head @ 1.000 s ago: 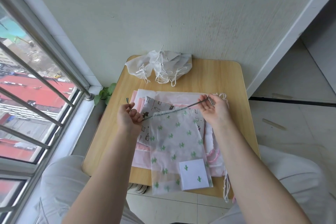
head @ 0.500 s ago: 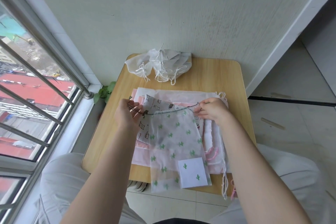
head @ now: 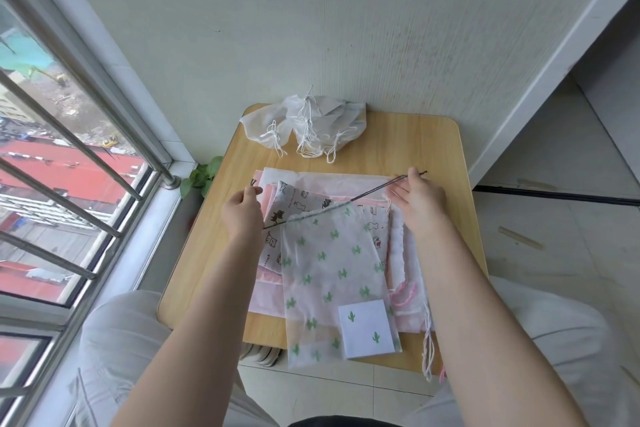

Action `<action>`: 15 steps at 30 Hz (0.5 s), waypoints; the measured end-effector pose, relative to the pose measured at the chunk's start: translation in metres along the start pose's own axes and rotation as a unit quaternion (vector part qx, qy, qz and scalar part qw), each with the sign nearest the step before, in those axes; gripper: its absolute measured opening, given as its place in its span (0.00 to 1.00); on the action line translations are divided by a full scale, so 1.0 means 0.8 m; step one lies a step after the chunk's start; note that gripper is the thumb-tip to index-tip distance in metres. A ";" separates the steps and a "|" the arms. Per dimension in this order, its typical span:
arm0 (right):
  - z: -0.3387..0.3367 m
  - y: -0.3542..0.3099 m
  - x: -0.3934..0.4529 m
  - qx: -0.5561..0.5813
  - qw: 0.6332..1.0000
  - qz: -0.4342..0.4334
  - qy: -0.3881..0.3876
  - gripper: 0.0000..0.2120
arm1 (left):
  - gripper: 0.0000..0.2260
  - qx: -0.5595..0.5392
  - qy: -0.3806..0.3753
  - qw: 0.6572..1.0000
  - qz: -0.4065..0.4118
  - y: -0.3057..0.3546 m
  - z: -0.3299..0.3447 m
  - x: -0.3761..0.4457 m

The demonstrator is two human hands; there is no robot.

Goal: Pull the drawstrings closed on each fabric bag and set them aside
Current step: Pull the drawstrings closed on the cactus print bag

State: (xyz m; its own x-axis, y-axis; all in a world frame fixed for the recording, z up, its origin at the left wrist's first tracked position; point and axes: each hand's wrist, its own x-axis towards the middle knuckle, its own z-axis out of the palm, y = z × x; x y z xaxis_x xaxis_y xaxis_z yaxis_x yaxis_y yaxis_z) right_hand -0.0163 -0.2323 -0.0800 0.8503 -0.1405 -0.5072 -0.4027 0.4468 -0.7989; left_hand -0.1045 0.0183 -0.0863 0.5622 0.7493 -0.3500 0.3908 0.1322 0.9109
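A translucent white bag with green cactus prints (head: 332, 274) lies on top of a stack of flat fabric bags (head: 287, 199) in the middle of the small wooden table (head: 436, 149). Its dark drawstring (head: 372, 191) runs taut across the bag's gathered top edge. My left hand (head: 242, 211) pinches the string's left end. My right hand (head: 419, 199) pinches the right end near the table's right side. A heap of white bags with tied white cords (head: 308, 130) sits at the table's far edge by the wall.
A white card with cactus prints (head: 367, 329) lies on the cactus bag's lower right corner. Loose white and pink cords (head: 427, 350) hang over the near right edge. A barred window (head: 69, 156) is on the left, a green plant (head: 202, 175) beside the table.
My hands have moved apart since half a second ago, pulling the dark drawstring out straight and taut again, and the bag's top edge is more gathered.
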 end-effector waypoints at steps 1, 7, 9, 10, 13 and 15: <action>0.002 -0.002 -0.002 0.086 0.995 0.039 -0.024 0.10 | 0.12 0.023 -0.007 0.999 0.026 0.000 0.001 -0.001; 0.001 -0.003 -0.001 -0.212 0.975 -0.047 0.039 0.14 | 0.10 0.232 -0.038 0.955 0.179 0.001 0.002 0.002; -0.007 -0.005 0.001 -0.440 0.876 -0.188 0.064 0.11 | 0.09 0.292 -0.048 0.932 0.209 0.001 0.002 0.004; -0.009 -0.005 -0.001 -0.506 0.834 -0.218 0.043 0.11 | 0.10 0.327 -0.065 0.917 0.220 0.000 0.003 0.002; 0.000 0.001 -0.014 -0.684 0.691 -0.230 -0.046 0.13 | 0.12 0.449 -0.119 0.848 0.255 0.001 0.012 -0.013; 0.009 0.006 -0.023 -0.738 0.633 -0.214 -0.093 0.18 | 0.13 0.514 -0.146 0.802 0.267 0.005 0.018 -0.025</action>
State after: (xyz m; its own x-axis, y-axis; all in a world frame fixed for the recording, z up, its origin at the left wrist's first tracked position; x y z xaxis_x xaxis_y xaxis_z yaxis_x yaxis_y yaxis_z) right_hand -0.0316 -0.2207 -0.0722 0.9587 0.1975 -0.2049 0.1161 -0.9288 -0.3518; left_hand -0.1034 -0.0054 -0.0785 0.9374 0.3175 -0.1432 0.3478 -0.8737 0.3400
